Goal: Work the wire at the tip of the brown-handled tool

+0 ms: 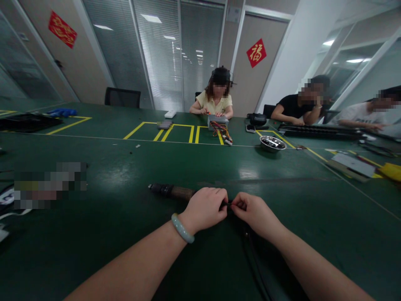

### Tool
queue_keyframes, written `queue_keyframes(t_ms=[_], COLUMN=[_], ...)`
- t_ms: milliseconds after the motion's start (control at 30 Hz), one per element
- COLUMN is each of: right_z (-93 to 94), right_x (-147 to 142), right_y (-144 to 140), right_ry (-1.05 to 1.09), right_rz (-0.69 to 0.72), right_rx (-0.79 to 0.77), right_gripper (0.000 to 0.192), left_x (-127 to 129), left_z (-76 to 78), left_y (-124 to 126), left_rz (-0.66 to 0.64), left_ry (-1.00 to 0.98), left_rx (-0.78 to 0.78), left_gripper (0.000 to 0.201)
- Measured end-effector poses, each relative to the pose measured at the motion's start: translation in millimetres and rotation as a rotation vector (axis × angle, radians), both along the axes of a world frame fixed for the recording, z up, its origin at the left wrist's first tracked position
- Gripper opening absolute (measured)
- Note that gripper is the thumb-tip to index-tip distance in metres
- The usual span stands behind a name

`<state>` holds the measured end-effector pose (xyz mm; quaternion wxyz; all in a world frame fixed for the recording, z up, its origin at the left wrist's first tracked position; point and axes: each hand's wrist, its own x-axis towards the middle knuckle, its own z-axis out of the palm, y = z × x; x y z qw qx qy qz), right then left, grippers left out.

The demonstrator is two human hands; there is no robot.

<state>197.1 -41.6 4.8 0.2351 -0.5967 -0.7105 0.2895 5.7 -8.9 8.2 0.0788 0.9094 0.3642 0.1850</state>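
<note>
I observe both hands meeting at table centre on the green mat [131, 175]. The left hand [205, 209] is curled over the near end of a dark cylindrical tool [171, 191], whose brown-and-black body lies flat on the mat and runs out to the left of the knuckles. Its fingers are folded together around that end; I cannot tell how firm the grip is. The right hand [255, 213] has thumb and forefinger pinched together on a small dark piece [229, 204] at the point where the two hands touch. What that piece is, I cannot make out. A black cable [254, 261] trails from under the right hand toward the near table edge. A pale bracelet [182, 228] sits on the left wrist.

My judgement on doing this step well: the left hand should hold the tool body steady against the mat while the right works the small piece in line with the tool's axis, without side load. The cable wants slack, so it does not drag the joint.

Across the table, a seated person [216, 100] handles a grey box with coloured wires [221, 127]; a metal bowl [272, 143] stands well apart from my hands.
</note>
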Motion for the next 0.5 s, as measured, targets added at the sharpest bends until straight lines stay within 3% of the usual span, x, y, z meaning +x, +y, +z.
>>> queue_keyframes(t_ms=[500], right_z=[-6.1], right_x=[6.1], right_y=[2.6], right_ry=[-0.021], right_rz=[0.033], right_rx=[-0.062], right_gripper=[0.006], left_x=[-1.4], left_z=[0.9], left_y=[0.5], left_rz=[-0.023], left_ry=[-0.005], left_rx=[-0.01], left_gripper=[0.009])
